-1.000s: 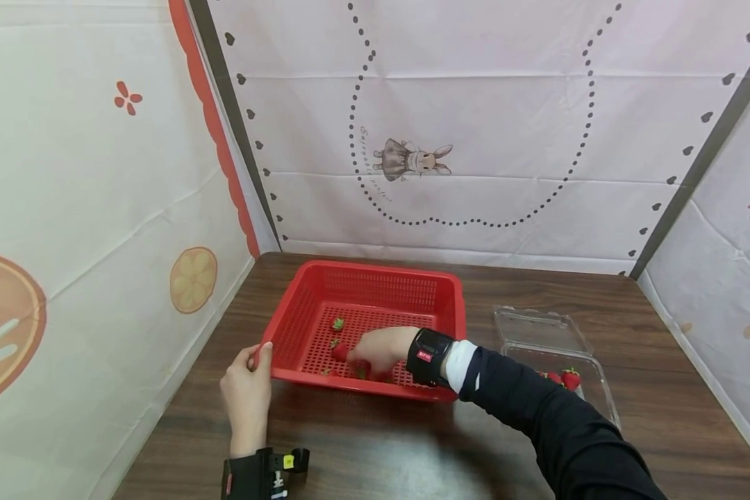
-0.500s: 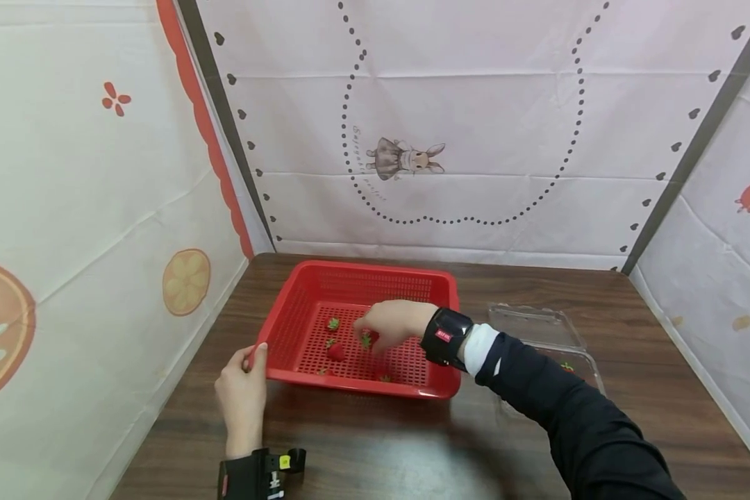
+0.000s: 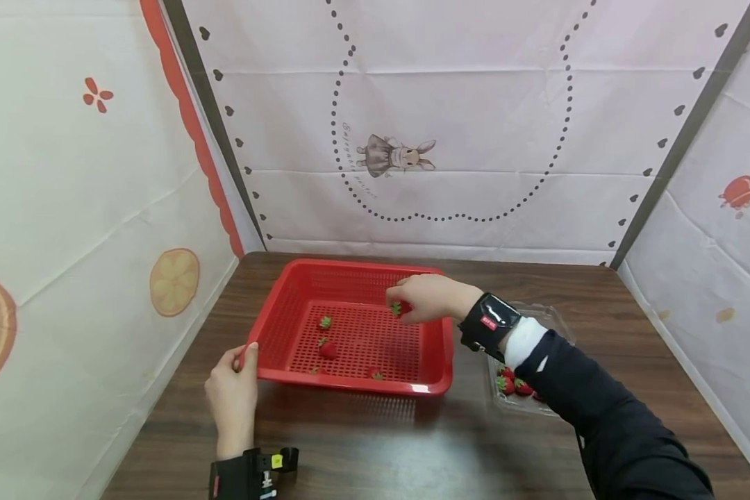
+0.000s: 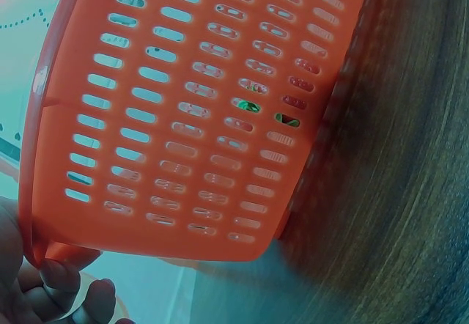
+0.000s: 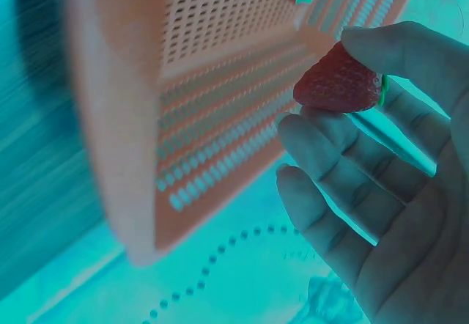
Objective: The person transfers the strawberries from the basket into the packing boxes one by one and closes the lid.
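Observation:
A red plastic basket (image 3: 350,382) with slotted walls stands on the table. My left hand (image 3: 232,392) grips its near left corner, thumb over the rim; the left wrist view shows the fingertips (image 4: 58,274) under that rim. Above the basket's right side, my right hand (image 3: 436,297) pinches a strawberry (image 5: 338,82) between thumb and fingers, its green leaves toward the palm in the right wrist view. Several more strawberries lie on the basket floor, one red strawberry (image 3: 328,349) left of the middle; others show mostly as green leaves.
Right of the basket sits a clear plastic box (image 3: 498,399) with several strawberries (image 3: 506,384) in it, its lid (image 3: 559,319) folded back. My right forearm (image 3: 590,378) covers part of the box. Printed cloth walls (image 3: 475,139) enclose the brown wooden table (image 3: 362,451).
My right hand has risen from the basket floor and moved right, lifting the strawberry. My left hand keeps its grip on the corner. The whole view has shifted slightly.

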Demonstrator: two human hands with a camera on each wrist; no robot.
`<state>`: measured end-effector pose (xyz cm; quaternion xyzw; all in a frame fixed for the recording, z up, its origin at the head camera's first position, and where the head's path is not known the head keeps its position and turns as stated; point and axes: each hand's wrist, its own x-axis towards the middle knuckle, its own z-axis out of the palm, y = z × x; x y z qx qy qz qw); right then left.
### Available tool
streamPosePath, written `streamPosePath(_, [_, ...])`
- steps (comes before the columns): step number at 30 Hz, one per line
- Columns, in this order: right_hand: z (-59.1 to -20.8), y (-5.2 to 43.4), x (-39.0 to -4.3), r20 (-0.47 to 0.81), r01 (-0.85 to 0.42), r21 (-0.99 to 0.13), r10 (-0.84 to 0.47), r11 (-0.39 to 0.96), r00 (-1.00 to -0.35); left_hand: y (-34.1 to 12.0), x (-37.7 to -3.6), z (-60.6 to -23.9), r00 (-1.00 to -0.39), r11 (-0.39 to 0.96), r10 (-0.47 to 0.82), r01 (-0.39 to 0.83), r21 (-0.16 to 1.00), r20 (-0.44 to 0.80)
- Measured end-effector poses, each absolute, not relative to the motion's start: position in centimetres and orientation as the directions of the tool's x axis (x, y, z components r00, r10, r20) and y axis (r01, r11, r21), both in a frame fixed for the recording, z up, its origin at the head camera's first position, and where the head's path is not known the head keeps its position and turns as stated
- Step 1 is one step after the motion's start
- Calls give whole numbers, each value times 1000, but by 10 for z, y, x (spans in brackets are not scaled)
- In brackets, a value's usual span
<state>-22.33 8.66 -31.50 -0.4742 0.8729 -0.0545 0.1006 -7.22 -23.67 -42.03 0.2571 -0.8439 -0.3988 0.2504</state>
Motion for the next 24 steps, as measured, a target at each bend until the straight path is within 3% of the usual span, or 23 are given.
streamPosePath(14, [-300, 171, -209, -8, -737, -209, -754, 643, -657, -236, -71, -418, -751, 539, -630, -237, 808, 200])
streamPosePath(24, [-307, 255, -181, -104, -550, -274, -593, 789, -799, -238, -71, -420, -750, 538, -629, -231, 811, 205])
